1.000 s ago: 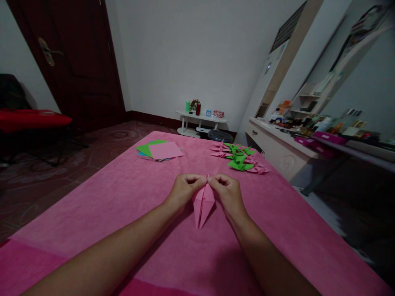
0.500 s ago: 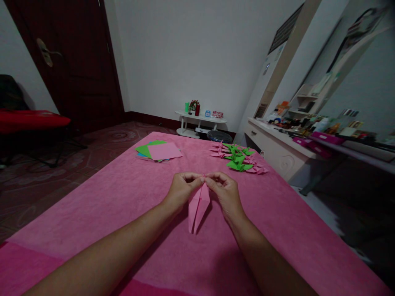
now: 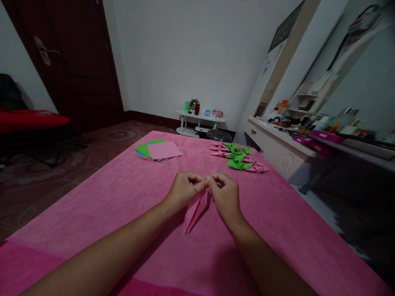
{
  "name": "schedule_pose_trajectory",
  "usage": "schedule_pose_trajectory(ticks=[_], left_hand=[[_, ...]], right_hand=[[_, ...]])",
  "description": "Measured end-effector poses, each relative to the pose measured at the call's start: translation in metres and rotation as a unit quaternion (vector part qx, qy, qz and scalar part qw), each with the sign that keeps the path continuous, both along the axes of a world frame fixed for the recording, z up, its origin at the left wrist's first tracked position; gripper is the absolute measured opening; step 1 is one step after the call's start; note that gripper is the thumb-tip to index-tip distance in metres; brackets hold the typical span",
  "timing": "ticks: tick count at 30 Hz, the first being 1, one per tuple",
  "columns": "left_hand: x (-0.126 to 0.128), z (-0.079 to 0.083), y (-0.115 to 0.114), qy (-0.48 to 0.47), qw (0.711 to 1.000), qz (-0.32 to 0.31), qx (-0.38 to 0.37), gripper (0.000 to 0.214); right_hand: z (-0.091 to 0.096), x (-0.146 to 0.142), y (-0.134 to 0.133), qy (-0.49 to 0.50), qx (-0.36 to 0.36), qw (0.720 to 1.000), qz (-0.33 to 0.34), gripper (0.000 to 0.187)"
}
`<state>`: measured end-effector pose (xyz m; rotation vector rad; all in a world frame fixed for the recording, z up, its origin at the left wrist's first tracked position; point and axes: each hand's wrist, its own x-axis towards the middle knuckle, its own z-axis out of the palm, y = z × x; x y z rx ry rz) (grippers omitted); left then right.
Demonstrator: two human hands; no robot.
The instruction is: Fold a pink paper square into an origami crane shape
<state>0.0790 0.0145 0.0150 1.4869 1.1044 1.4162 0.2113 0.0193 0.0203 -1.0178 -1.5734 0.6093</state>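
Note:
My left hand (image 3: 184, 190) and my right hand (image 3: 226, 194) meet over the middle of a pink cloth-covered table (image 3: 123, 193). Both pinch the upper tip of a folded pink paper piece (image 3: 194, 209), a long narrow shape whose pointed end slants down toward me and to the left. Fingers of both hands are curled tight on the paper. A stack of flat paper sheets (image 3: 158, 150), pink on top of green and blue, lies at the far left. A heap of finished pink and green paper cranes (image 3: 238, 158) lies at the far right.
A white low shelf (image 3: 200, 121) with small bottles stands by the far wall. A dresser (image 3: 284, 144) crowded with cosmetics runs along the right. A dark door (image 3: 70, 61) and a red-seated chair (image 3: 31, 121) are at the left.
The folded pink piece has narrowed and its lower point has swung to the left. Both hands have stayed together at its upper tip.

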Motion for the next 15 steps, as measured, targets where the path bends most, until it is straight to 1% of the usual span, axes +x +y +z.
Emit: schedule_pose_trajectory(ticks=[4,7,9,12,15], left_hand=[[0.001,0.000,-0.001,-0.058,0.995,-0.059,-0.053,0.025],[0.004,0.001,-0.005,-0.065,0.993,-0.076,-0.062,0.027],[0.007,0.003,-0.008,-0.067,0.992,-0.087,-0.066,0.027],[0.010,0.005,-0.011,-0.075,0.990,-0.096,-0.074,0.030],[0.011,0.005,-0.011,-0.087,0.990,-0.085,-0.077,0.033]], right_hand=[[0.000,0.002,-0.001,-0.033,0.038,0.998,-0.028,0.022],[0.000,0.002,-0.003,-0.043,0.054,0.997,-0.047,0.027],[-0.001,0.002,-0.004,-0.029,0.050,0.996,-0.063,0.033],[-0.001,0.001,-0.003,0.012,0.018,0.998,-0.064,0.042],[-0.002,0.000,0.001,0.092,-0.047,0.995,-0.017,0.042]])
